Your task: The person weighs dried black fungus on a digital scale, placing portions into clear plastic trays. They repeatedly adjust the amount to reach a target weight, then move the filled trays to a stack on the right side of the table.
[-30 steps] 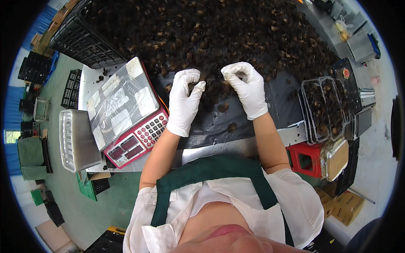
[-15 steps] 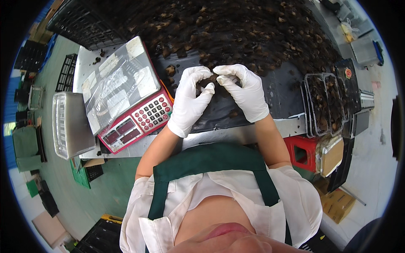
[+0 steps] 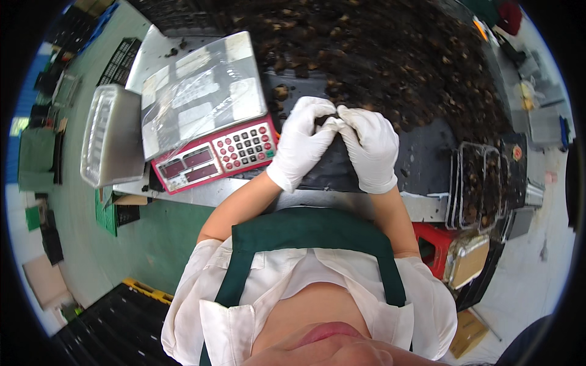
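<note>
My left hand point(image 3: 299, 144) and my right hand point(image 3: 373, 152), both in white gloves, meet fingertip to fingertip over the black sheet point(image 3: 421, 155) on the table. Both hands are pinched closed. Something dark shows in the gap by the left fingers, but I cannot tell whether it is a held piece or the background. Just beyond my hands spreads a wide heap of dark brown, crinkled pieces that look like dried fungus point(image 3: 390, 67). One lighter piece point(image 3: 281, 92) lies apart from it, near the scale.
To the left stands a red digital scale point(image 3: 210, 152) with a plastic-wrapped plate, beside stacked clear trays point(image 3: 110, 137). At right, clear trays point(image 3: 479, 183) hold dark pieces above a red stool point(image 3: 432, 247). A black crate point(image 3: 177, 19) stands far left; a co-worker's maroon sleeve point(image 3: 508, 17) shows far right.
My view has shifted, so the scale sits farther right and higher. My fingertips have come together, with the right fingers now touching the left; the dark bit between them shows less.
</note>
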### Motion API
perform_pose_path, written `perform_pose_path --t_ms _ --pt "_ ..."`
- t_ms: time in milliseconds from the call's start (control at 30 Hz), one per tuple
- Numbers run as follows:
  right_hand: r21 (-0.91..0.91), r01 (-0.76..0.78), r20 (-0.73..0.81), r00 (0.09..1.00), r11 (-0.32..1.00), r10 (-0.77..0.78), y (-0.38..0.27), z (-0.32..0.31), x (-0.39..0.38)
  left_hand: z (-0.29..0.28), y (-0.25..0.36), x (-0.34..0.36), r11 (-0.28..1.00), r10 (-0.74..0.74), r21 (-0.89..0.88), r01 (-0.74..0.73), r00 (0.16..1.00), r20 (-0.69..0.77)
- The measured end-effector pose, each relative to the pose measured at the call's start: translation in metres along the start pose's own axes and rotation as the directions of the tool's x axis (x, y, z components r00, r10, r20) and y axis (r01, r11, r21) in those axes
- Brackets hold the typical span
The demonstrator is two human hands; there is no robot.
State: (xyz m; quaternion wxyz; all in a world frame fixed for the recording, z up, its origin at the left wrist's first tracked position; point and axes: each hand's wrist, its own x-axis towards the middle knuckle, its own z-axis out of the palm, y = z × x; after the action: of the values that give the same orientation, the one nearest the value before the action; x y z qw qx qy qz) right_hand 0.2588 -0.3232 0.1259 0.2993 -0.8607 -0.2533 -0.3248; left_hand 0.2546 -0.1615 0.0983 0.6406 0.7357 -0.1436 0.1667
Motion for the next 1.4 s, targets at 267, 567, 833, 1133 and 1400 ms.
perform_pose_path --t_ms 267,567,833,1133,1400 --pt "0.016 0.049 -0.032 0.998 0.999 -0.049 -0.002 0.014 0.000 -0.005 -0.002 0.002 0.992 -0.124 -0.029 0.125 0.992 0.030" --pt "0.078 0.052 0.141 0.988 0.996 -0.063 0.001 0.006 0.000 -0.025 0.009 0.002 0.993 -0.118 0.054 0.109 0.973 0.201" --pt "0.482 -0.631 0.222 0.759 0.608 0.612 0.033 -0.043 -0.028 -0.072 0.045 0.012 0.753 0.281 0.590 -0.292 0.953 0.113" --pt "-0.277 -0.600 0.219 0.721 0.750 0.658 0.099 -0.103 -0.099 -0.216 0.016 0.000 0.551 0.007 0.801 0.233 0.959 -0.284" --pt "-0.084 -0.088 0.469 0.875 0.993 0.117 0.094 0.018 -0.019 -0.094 0.031 0.003 0.482 0.310 0.849 -0.215 0.949 0.065"
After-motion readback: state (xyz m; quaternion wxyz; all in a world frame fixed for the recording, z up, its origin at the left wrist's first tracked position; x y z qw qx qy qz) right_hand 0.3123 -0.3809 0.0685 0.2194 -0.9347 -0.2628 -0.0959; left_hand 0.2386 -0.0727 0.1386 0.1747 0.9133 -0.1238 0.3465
